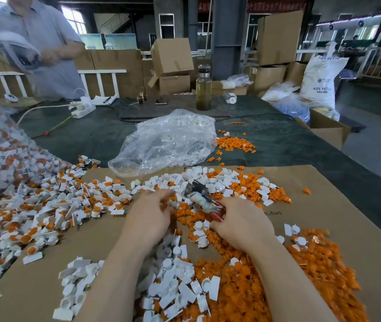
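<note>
Your right hand (238, 219) is clamped round the red-handled tool (202, 198), fingers curled on the handles at the near end, so that the taped metal head points away from you and leftward over the loose pieces between your hands; held like that, I'd judge, so the other hand can feed it. Your left hand (149, 214) hovers just beside that head, fingers bent and close together over the scatter, but it is blurred and I cannot tell whether they pinch a piece. The stock is laid out to suit the work: white caps (175, 289) are heaped by your left forearm and orange plugs (312, 263) are massed under and right of your right forearm, each within reach. Joined white-and-orange pieces (52, 205) spread off to the left of the cardboard sheet (347, 205), out of the working spot. A clear bag (161, 145) of more white parts lies beyond the sheet, probably as refill
</note>
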